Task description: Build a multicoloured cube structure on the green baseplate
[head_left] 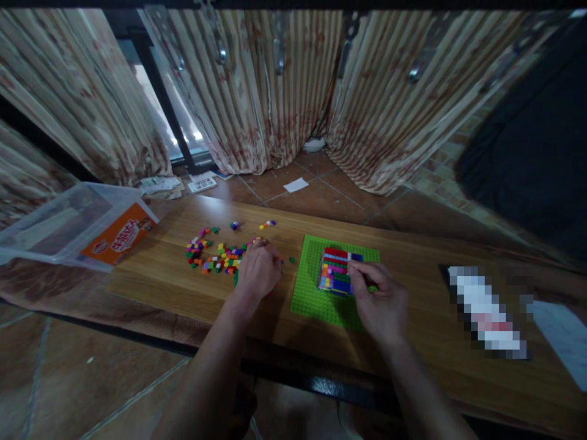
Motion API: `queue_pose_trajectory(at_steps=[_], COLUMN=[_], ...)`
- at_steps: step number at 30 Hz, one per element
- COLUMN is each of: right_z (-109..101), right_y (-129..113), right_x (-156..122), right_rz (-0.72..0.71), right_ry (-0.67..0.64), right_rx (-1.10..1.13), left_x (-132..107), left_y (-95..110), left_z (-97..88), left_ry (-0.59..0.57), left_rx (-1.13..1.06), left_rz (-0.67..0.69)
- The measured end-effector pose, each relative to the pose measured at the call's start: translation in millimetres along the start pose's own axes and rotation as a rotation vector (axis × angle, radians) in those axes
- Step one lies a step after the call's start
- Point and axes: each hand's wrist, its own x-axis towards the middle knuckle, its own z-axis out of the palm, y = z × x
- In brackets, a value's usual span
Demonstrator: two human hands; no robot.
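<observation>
- Many loose toy bricks [232, 263] lie on the counter [165, 284] around the curled left hand [259, 266], probably spread for easy picking; its grip is hidden.
- The right hand [380, 299] pinches at the brick build [337, 269]; whether it grips a piece cannot be told.
- That build sits on a green studded baseplate [306, 293], likely for firmness; it looks rectangular, striped red, green and blue.

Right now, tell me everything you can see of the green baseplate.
The green baseplate is a bright, thin sheet, apparently plastic, covered in rows of small studs. It lies flat on the wooden table, to the right of the loose bricks. A multicoloured brick block sits on it, in from its left edge. The right hand hides its near right part; whether that hand touches it, I can't tell.
</observation>
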Motion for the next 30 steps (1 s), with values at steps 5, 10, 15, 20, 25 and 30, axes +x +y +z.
queue_pose_trajectory(at_steps=[5, 10, 15, 20, 25, 30], right_z=[-0.9, 0.3, 1.7, 1.1, -0.8, -0.4], right_y=[-1.0, -8.4, -17.6, -20.3, -19.4, -18.4], right_x=[0.0, -0.9, -2.4, -2.7, -1.5, -1.5], right_rz=[0.014, -0.013, -0.01, 0.011, 0.006, 0.004], right_ry=[0.013, -0.084, -0.239, -0.236, -0.24, -0.222], right_rx=[0.039, 0.133, 0.259, 0.323, 0.316, 0.29], left_x=[1.1, -10.5, -22.3, -23.0, -23.3, -24.1], left_y=[6.9, 34.1, 56.2, 57.0, 57.6, 57.5], left_z=[-3.6, -1.9, 3.8, 7.7, 10.2, 12.0], left_ry=[0.034, -0.176, -0.245, -0.265, -0.269, -0.283], left_rx=[-0.261, -0.898, -1.173, -1.251, -1.233, -1.189], left_rz=[0.029, 0.165, 0.155, 0.105, 0.114, 0.116])
